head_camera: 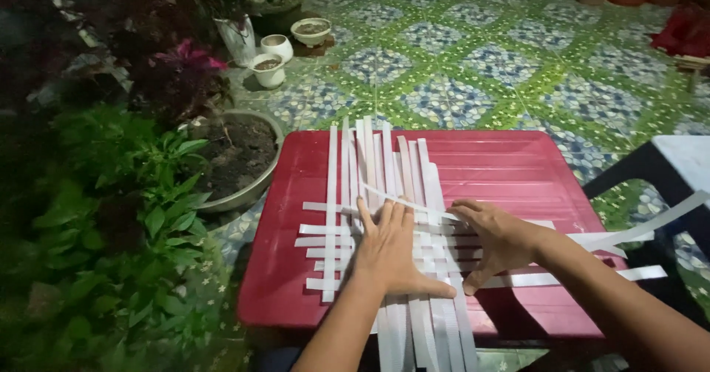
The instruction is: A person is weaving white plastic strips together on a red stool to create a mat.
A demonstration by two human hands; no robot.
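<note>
We are midway through weaving the white strips (384, 194) into a flat mat on the red counter (510, 172). Our left hand (388, 254) lies flat and spread, palm down, pressing the crossed strips without gripping any. Our right hand (495, 242) rests just beside it, fingers curled down onto the weave; we cannot tell whether they pinch a strip. The woven patch sits directly under both hands, near the counter's front edge, with long ends running away from us and off to the right. As we judge it, the next move calls for holding the crossings firm while snugging a cross strip tight against its neighbours.
</note>
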